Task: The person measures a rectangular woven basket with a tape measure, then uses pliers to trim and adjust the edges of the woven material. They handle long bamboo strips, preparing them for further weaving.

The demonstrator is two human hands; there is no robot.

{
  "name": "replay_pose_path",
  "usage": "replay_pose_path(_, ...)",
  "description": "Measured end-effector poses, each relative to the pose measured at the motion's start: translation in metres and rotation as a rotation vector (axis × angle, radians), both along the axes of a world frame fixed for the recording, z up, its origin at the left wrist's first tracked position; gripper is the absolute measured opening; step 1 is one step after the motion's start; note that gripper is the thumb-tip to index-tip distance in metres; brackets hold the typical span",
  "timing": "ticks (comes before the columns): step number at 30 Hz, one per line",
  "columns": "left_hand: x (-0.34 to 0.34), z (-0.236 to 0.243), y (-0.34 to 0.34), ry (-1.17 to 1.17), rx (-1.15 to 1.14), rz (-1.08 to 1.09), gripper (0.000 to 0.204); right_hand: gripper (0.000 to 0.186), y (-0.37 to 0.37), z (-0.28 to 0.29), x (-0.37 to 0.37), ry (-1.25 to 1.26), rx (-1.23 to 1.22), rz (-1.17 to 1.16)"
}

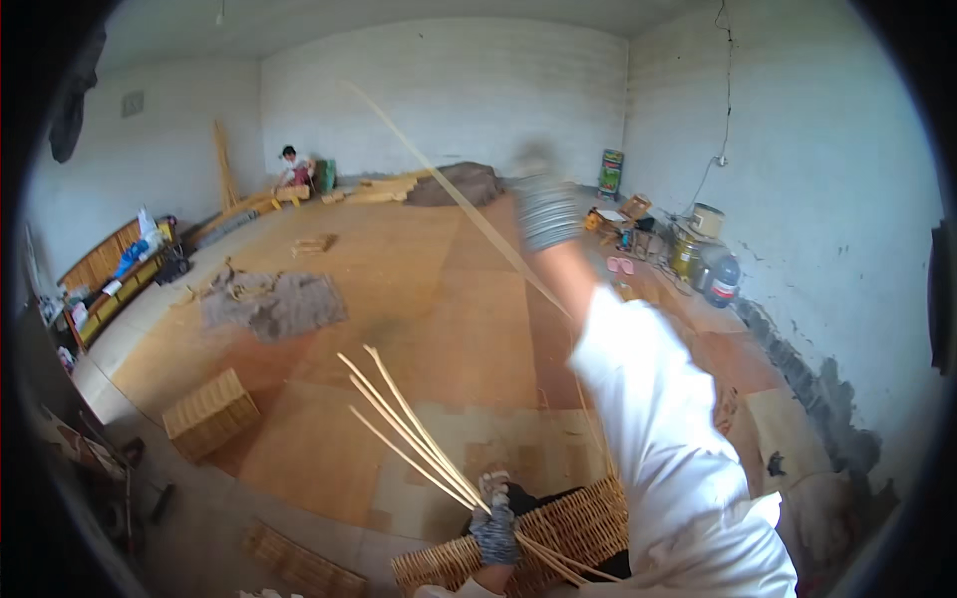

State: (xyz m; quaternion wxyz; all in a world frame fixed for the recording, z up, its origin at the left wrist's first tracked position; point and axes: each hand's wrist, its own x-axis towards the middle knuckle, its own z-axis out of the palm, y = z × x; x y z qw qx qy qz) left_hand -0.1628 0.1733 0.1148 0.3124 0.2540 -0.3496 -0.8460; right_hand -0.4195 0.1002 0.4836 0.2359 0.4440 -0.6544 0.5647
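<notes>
Low in front of me, my left hand [494, 528], in a grey glove, is closed around several pale peeled rods [417, 439]. Their tips fan out up and to the left, and thin ends come out below the hand. A woven wicker basket piece [573, 523] lies in my lap under that hand, partly covered by my right sleeve. My right hand [545, 194], also gloved in grey, is raised high with the arm stretched forward and is smeared by motion. A long pale strip [464, 204], blurred too, sweeps past it; whether the fingers hold it cannot be made out.
A finished-looking wicker basket [210, 414] stands on the floor at left, with another woven piece [304, 560] nearer. A grey cloth [274, 304] lies beyond. A person [296, 171] sits by the far wall. Buckets [688, 249] and a dark bottle [723, 281] line the right wall.
</notes>
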Motion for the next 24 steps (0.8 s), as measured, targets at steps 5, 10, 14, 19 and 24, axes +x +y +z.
replay_pose_path(5, 0.003, -0.019, -0.011, -0.083, -0.012, 0.059, 0.014, 0.038, -0.019, -0.220, 0.132, 0.629, 0.564, 0.579)
replay_pose_path(10, 0.009, -0.023, -0.020, 0.088, -0.426, 0.287, 0.020, 0.058, 0.143, -0.281, 0.203, 0.186, 0.970, 0.621)
replay_pose_path(14, 0.005, 0.001, -0.025, 0.096, 0.032, 0.061, 0.020, 0.069, 0.222, -0.339, 0.228, -0.027, 1.064, 0.224)
replay_pose_path(19, 0.007, 0.031, -0.019, 0.225, 0.142, 0.061, 0.019, 0.065, 0.266, -0.368, 0.262, -0.403, 1.083, 0.067)
replay_pose_path(24, 0.005, 0.035, -0.010, 0.165, 0.034, 0.026, 0.048, 0.049, 0.283, -0.358, 0.268, -0.442, 0.970, 0.044)
